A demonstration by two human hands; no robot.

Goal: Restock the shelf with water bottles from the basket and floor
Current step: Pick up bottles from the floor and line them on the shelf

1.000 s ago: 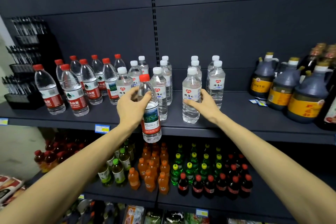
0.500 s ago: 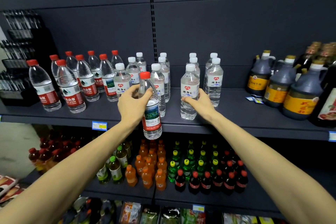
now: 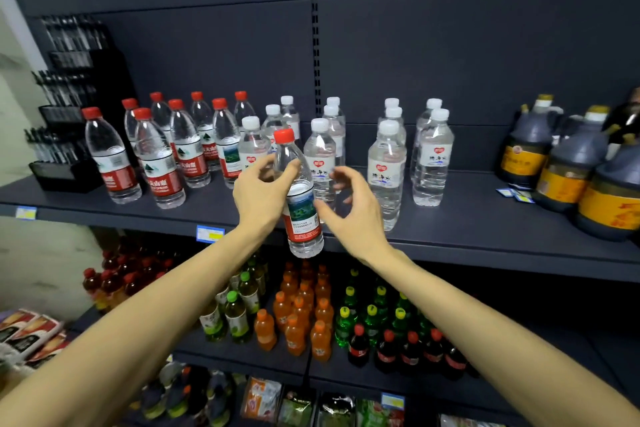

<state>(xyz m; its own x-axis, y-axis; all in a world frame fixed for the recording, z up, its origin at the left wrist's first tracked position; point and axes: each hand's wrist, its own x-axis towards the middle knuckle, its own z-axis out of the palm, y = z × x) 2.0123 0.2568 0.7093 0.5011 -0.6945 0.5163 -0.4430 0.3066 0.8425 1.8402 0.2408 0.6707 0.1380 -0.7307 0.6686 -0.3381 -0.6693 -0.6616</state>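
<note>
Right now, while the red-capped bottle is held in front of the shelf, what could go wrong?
1. The left hand grips the red-capped bottle only near the top; it might slip.
2. The right hand, empty, is near the white-capped bottles; a bump could topple them.

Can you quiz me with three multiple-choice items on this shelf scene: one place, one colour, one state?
1. Where is the held bottle?
A. in front of the shelf edge
B. on the floor
C. behind the brown jugs

2. Its cap is:
A. white
B. red
C. green

3. The right hand is:
A. gripping a jug
B. flat on the shelf
C. holding nothing, fingers loosely curled

Answers: 1 A, the left hand holds it there, its base below the edge; 2 B, the cap is red; 3 C, nothing is in its fingers.
</note>
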